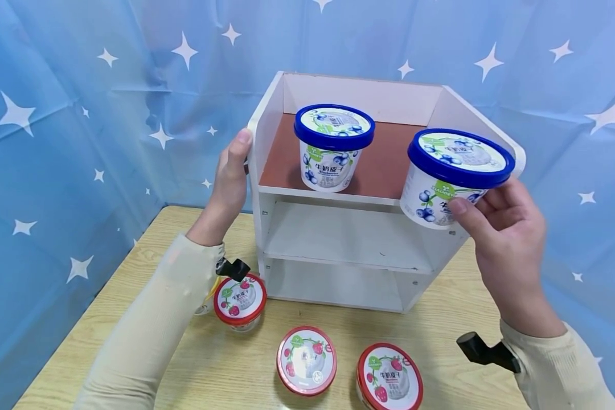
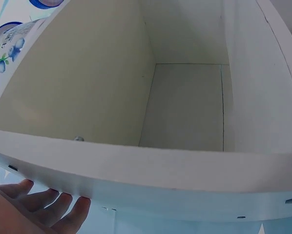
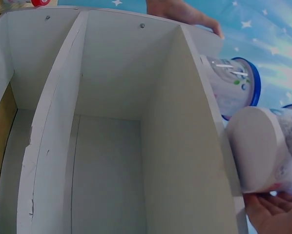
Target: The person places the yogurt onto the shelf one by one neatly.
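In the head view my right hand (image 1: 515,245) grips a blue-lidded blueberry yogurt tub (image 1: 425,196), thumb on its front and fingers behind it. The tub tilts a little at the right front edge of the white shelf unit (image 1: 338,233); its pale base faces the right wrist camera. A second blueberry tub (image 1: 333,151) stands upright on the brown top board, left of the held one. My left hand (image 1: 230,176) rests against the unit's left side panel. In the left wrist view its fingers (image 2: 53,202) lie against the panel's outer face.
Red-lidded strawberry tubs stand on the wooden table (image 1: 154,262) before the unit: one (image 1: 241,302) by its left front corner, one (image 1: 306,361) at the middle, another (image 1: 389,378) to the right. A blue star-patterned curtain (image 1: 133,85) hangs behind.
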{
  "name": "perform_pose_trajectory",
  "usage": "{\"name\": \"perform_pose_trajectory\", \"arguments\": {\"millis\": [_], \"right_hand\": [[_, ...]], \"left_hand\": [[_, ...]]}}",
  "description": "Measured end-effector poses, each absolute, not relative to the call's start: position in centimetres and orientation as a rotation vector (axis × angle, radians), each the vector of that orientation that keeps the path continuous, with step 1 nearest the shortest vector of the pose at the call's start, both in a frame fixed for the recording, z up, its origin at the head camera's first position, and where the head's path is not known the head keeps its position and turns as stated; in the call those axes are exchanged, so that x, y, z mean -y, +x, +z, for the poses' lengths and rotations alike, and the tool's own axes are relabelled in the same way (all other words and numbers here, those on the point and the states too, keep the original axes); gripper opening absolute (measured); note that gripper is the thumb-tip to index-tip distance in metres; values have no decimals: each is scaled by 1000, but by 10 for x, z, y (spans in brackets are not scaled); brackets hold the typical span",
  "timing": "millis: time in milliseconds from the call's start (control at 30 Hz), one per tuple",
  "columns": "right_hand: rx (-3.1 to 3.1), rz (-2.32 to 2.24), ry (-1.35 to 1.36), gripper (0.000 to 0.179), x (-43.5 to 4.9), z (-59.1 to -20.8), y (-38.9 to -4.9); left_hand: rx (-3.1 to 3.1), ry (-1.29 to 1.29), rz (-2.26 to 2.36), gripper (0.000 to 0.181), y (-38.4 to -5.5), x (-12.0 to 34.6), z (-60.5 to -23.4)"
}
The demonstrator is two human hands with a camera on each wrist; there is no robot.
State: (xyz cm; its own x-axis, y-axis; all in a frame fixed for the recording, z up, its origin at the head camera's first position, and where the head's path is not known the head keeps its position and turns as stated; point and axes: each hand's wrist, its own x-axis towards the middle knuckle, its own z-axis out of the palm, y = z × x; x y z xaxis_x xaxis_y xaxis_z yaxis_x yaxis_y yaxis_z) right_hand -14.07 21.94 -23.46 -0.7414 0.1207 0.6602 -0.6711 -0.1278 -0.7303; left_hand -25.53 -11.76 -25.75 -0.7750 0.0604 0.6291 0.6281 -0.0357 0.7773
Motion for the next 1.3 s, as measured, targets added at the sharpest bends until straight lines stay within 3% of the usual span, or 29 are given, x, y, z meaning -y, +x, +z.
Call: {"name": "perform_pose_trajectory", "arguments": {"millis": [1300], "right_hand": [[1810,1640,412,47,-215,-226,-149]], "left_hand": [[1844,-710,-1868,73,-255,118,-258]]}}
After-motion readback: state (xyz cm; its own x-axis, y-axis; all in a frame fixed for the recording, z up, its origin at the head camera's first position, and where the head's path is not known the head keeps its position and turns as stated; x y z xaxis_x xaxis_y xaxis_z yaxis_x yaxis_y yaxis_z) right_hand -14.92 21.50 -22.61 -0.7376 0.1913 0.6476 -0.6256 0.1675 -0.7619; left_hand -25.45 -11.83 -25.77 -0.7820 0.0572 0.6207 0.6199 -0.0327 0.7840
